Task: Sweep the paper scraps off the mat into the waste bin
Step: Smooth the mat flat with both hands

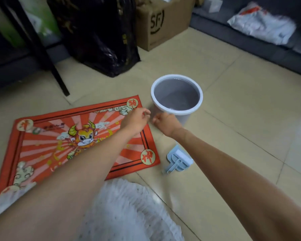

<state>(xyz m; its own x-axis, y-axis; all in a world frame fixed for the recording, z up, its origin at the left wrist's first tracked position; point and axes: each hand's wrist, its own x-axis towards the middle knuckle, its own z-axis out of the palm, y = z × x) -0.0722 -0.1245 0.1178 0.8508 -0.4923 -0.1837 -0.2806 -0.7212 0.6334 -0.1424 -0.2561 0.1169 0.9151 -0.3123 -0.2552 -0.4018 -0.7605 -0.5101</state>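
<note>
A red mat with a cartoon ox lies on the tiled floor at the left. No paper scraps show on it. A grey waste bin with a white rim stands just past the mat's far right corner. My left hand hovers over that corner with fingers loosely curled, and nothing visible in them. My right hand is beside the bin's near wall, fingers curled under, its palm side hidden. A light blue dustpan with a small brush lies on the floor below my right forearm.
A black plastic bag and a cardboard box stand behind the mat and bin. A black furniture leg comes down at the left. A dark sofa edge with a white bag runs along the right. White skirt fabric lies near me.
</note>
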